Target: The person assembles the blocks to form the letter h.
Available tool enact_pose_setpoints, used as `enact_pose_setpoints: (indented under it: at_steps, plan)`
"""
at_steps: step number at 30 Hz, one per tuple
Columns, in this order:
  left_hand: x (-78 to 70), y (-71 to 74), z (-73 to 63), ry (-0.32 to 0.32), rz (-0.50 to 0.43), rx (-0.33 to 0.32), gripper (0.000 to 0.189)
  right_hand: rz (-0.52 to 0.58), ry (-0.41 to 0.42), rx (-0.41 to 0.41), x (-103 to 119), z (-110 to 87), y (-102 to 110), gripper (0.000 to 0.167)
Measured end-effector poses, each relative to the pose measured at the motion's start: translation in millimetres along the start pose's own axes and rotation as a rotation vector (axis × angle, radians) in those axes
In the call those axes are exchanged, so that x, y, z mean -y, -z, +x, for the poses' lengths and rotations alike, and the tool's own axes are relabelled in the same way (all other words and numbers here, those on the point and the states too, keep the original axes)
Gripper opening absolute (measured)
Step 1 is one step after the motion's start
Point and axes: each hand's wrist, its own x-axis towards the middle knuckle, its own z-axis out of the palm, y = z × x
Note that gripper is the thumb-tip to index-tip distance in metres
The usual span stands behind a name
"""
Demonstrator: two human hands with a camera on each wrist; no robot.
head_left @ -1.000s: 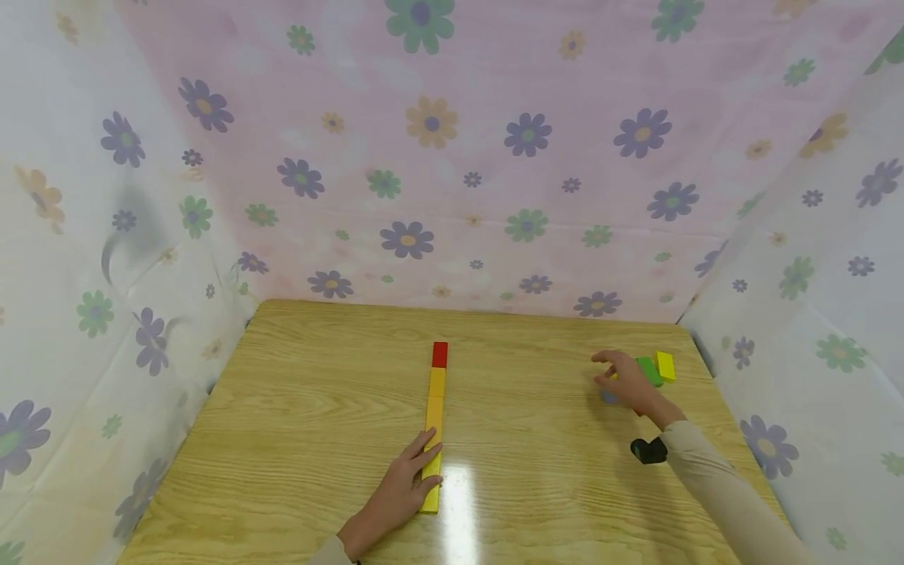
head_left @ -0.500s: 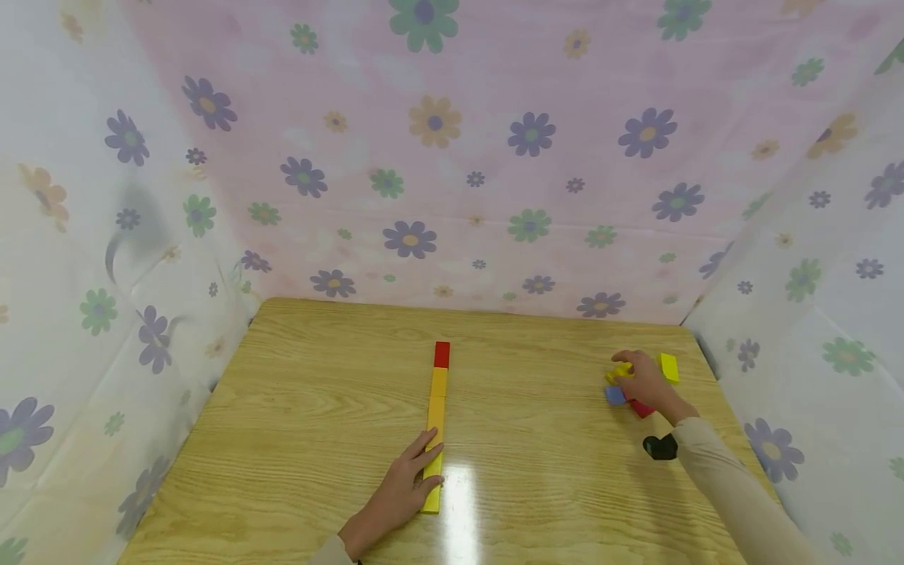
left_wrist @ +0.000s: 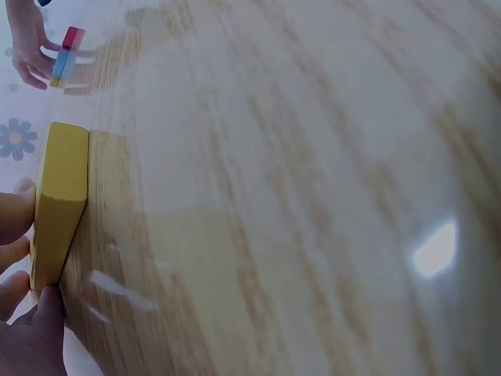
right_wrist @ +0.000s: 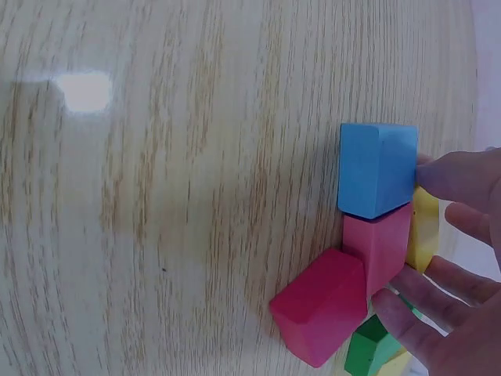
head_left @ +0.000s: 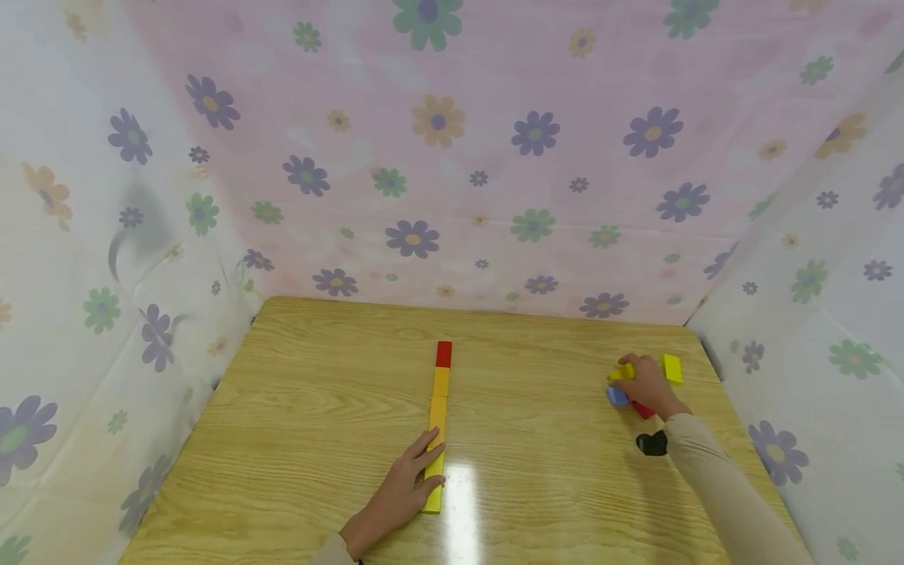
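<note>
Head view: we list left hand (head_left: 395, 493), spread, lower centre, touching a block row (head_left: 439, 410) running up-frame; right hand (head_left: 651, 387), fingers spread, nearer the loose blocks (head_left: 617, 396), frame right.

Wood-grain tabletop (head_left: 530, 416) in yellowish brown, pink flowered sheet (head_left: 487, 157) upright along the far side, whitish left sheet (head_left: 78, 259), creased, whitish right sheet (head_left: 840, 314), purple, green and orange flowers throughout, bright glare (head_left: 461, 518) near centre.

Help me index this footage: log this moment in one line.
left hand: touching block row; right hand: at clustered blocks, grip unclear; red block: row's far end; yellow block: row's near end
</note>
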Motion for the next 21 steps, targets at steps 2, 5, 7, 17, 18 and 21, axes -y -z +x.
enact_pose_setpoints:
  at_steps: [2, 5, 7, 17, 18, 21]
  plan:
    - [0.1, -0.3, 0.0, -0.002, 0.001, -0.002, 0.052, -0.004, 0.004, -0.013, 0, 0.5, -1, 0.048]
    - [-0.2, -0.4, -0.4, -0.001, 0.0, -0.003, 0.052, -0.019, 0.001, -0.024, 2, 1.6, -2, 0.047]
    - [-0.1, -0.6, -0.6, -0.001, 0.002, -0.003, 0.052, -0.029, -0.005, -0.032, 2, 3.1, -3, 0.047]
    - [-0.5, 0.4, 0.2, 0.009, 0.001, -0.001, 0.052, -0.036, -0.022, -0.034, 0, 10.7, -7, 0.045]
    - [-0.9, 0.7, 0.4, 0.015, -0.002, 0.0, 0.052, -0.041, -0.019, -0.038, 0, 11.0, -7, 0.045]
    - [-1.7, 1.3, 0.7, 0.026, -0.004, 0.003, 0.052, -0.057, 0.006, -0.052, 1, 12.0, -7, 0.045]
